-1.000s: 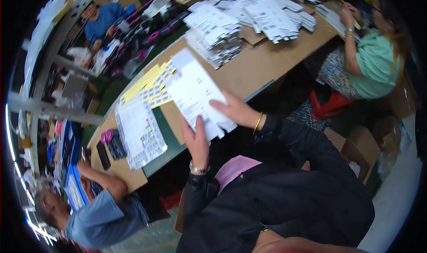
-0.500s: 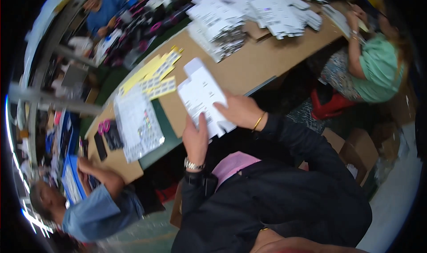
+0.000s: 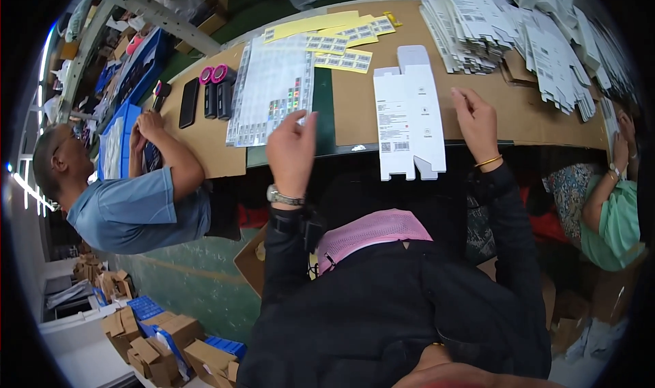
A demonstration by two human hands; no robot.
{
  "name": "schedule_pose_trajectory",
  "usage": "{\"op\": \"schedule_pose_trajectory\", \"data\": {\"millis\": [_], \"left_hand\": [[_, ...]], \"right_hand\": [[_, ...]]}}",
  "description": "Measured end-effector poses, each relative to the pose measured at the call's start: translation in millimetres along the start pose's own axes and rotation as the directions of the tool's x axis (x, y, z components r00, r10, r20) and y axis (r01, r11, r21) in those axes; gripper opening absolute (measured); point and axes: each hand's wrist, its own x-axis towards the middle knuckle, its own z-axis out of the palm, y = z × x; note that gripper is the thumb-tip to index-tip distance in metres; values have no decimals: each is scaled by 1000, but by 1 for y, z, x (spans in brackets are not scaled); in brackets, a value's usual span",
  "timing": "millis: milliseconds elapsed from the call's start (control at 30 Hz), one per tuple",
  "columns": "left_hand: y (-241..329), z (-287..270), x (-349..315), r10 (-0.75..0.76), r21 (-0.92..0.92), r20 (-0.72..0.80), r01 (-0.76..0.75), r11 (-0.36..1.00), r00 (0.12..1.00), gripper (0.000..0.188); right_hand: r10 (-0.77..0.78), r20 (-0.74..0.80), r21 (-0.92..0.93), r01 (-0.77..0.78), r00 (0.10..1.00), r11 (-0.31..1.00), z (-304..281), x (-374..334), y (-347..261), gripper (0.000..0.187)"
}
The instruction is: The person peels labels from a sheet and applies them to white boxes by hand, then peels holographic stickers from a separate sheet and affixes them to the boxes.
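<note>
A white flat folded carton [image 3: 409,118] with printed text and open end flaps lies on the table, its near end overhanging the front edge. My left hand [image 3: 290,149] hovers left of it, by the near corner of a clear-covered sheet of small labels [image 3: 269,81]. The left fingers are loosely bent, the thumb apart, and no object shows in them. My right hand [image 3: 477,122] is just right of the carton, not touching it, fingers loosely bent and holding nothing visible.
Yellow label strips [image 3: 344,43] lie behind the sheet. Stacked white flat cartons [image 3: 471,26] fill the back right. A black phone [image 3: 189,103] and black-and-pink devices [image 3: 218,91] lie left. A person in blue [image 3: 147,197] sits left; another in green [image 3: 607,217] sits right.
Both hands held the carton before; now it lies on the table, released, with my hands apart on either side. The view has turned, levelling the table edge.
</note>
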Motion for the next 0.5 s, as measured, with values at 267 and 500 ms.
{"op": "schedule_pose_trajectory", "data": {"millis": [267,500], "left_hand": [[-94,-38,38,122,462,-41,-89,882,992,58],[-99,-31,67,112,505,-57,-68,861,992,66]], "right_hand": [[42,-80,154,-29,996,988,19,-3,25,24],[19,-89,123,-8,996,992,19,-7,22,22]]}}
